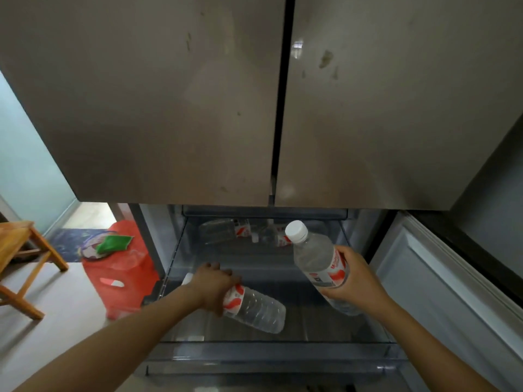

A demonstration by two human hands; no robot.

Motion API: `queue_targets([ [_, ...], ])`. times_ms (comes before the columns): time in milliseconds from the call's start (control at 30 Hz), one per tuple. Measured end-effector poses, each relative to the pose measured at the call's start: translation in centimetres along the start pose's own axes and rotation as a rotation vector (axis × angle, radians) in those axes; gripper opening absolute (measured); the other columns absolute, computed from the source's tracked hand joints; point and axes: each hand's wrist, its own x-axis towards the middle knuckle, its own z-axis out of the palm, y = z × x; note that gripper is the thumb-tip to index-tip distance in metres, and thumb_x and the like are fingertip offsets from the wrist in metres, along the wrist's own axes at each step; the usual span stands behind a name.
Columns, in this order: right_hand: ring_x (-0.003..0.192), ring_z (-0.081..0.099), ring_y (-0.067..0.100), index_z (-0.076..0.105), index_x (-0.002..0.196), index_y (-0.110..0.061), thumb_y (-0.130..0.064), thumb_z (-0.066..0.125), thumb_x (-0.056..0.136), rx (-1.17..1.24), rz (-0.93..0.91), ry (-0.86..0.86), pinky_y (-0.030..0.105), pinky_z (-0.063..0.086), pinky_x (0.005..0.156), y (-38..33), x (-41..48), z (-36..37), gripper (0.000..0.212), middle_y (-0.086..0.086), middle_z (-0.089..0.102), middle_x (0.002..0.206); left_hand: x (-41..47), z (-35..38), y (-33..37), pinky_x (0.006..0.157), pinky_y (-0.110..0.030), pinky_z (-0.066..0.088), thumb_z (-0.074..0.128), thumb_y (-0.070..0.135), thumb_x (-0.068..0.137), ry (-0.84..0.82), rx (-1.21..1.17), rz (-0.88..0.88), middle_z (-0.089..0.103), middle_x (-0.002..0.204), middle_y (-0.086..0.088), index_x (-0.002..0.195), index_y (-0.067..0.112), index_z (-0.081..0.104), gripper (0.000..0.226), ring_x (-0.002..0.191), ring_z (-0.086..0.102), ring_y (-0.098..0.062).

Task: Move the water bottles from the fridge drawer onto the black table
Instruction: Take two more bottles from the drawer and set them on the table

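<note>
The fridge drawer is pulled open below the two closed upper doors. My left hand grips a clear water bottle with a red and white label, lying on its side at the drawer's front left. My right hand holds a second bottle lifted and tilted, white cap pointing up and away. Two more bottles lie at the back of the drawer: one on the left and one to its right, partly hidden behind the lifted bottle. The black table is not in view.
A red plastic stool or bin with a green item on it stands on the floor left of the fridge. A wooden stool is at the far left. The open drawer's side panel runs along the right.
</note>
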Motion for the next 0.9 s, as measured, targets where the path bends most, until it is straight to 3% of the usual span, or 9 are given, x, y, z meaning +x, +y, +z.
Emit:
queue_targets([
  [133,0.104,0.052,0.009,0.038,0.112,-0.035,-0.021,0.087,0.055,0.033,-0.048,-0.016,0.019,0.045,0.084,-0.5,0.9,0.8,0.076,-0.011,0.051,0.11,-1.4,-3.3,1.0,0.107,-0.049,0.023,0.07,0.034,0.075,0.093,0.235,0.024,0.046,0.135,-0.005,0.136,0.027,0.031,0.073,0.127,0.038,-0.03],
  [200,0.108,0.051,0.013,0.038,0.113,-0.034,-0.022,0.087,0.055,0.052,-0.083,-0.036,0.03,0.047,0.091,-1.0,1.4,1.2,0.077,-0.009,0.052,0.114,-2.3,-4.2,1.0,0.106,-0.051,0.025,0.071,0.033,0.075,0.091,0.329,0.02,0.046,0.135,-0.008,0.137,0.026,0.031,0.074,0.127,0.038,-0.032],
  [300,0.111,0.05,0.014,0.038,0.114,-0.034,-0.022,0.087,0.055,0.086,-0.144,-0.069,0.033,0.047,0.093,-2.0,2.1,1.9,0.077,-0.007,0.051,0.117,-4.0,-5.2,-0.1,0.103,-0.05,0.029,0.07,0.035,0.076,0.041,0.395,-0.034,0.047,0.134,-0.011,0.138,0.025,0.03,0.074,0.125,0.04,-0.033],
  [467,0.107,0.05,0.01,0.037,0.104,-0.044,-0.019,0.086,0.058,0.176,-0.235,-0.131,0.021,0.043,0.087,-4.4,2.9,2.9,0.072,-0.015,0.048,0.11,-8.2,-7.3,-1.6,0.102,-0.047,0.031,0.067,0.037,0.079,0.012,0.435,-0.172,0.042,0.138,-0.012,0.14,0.025,0.026,0.074,0.125,0.04,-0.033],
  [633,0.109,0.052,0.01,0.038,0.102,-0.046,-0.018,0.086,0.058,0.303,-0.302,-0.232,0.027,0.046,0.091,-7.4,3.7,4.3,0.071,-0.006,0.051,0.119,-13.3,-9.9,-2.2,0.097,-0.039,0.037,0.062,0.039,0.084,0.071,0.459,-0.316,0.043,0.137,-0.008,0.141,0.025,0.024,0.07,0.121,0.043,-0.027],
  [900,0.103,0.055,0.003,0.044,0.102,-0.042,-0.024,0.088,0.052,0.404,-0.476,-0.364,0.016,0.047,0.081,-13.0,4.1,7.4,0.069,-0.009,0.055,0.115,-21.5,-10.3,-1.5,0.094,-0.035,0.039,0.056,0.035,0.087,0.074,0.453,-0.558,0.037,0.142,-0.007,0.141,0.027,0.015,0.068,0.125,0.036,-0.027],
])
